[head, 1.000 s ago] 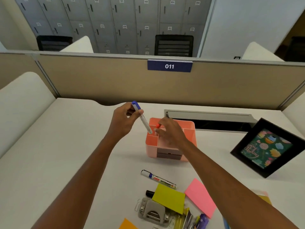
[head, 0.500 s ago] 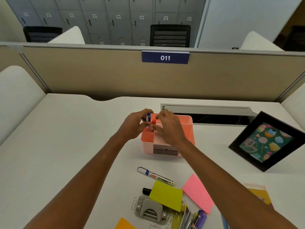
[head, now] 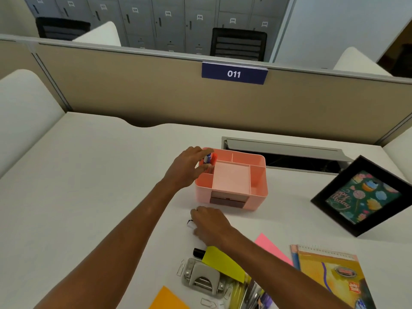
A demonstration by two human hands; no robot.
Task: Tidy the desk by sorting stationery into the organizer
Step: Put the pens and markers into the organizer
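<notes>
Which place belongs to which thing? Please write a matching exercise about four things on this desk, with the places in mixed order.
1. blue-capped marker
2. black-ended white marker
3. grey metal hole punch
4. black rectangular picture frame

A. desk's right side
B. pink plastic organizer's left rear compartment, left hand holding it
C. partly under a yellow paper sheet
D. in front of the organizer, right hand gripping it

Pairs: 1-B, 2-D, 3-C, 4-A

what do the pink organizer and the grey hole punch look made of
Organizer: probably moulded plastic, matte pink; smooth one-piece walls, rounded corners. Hole punch: likely metal, dull grey sheen with shiny rivets, though plastic parts are possible.
</notes>
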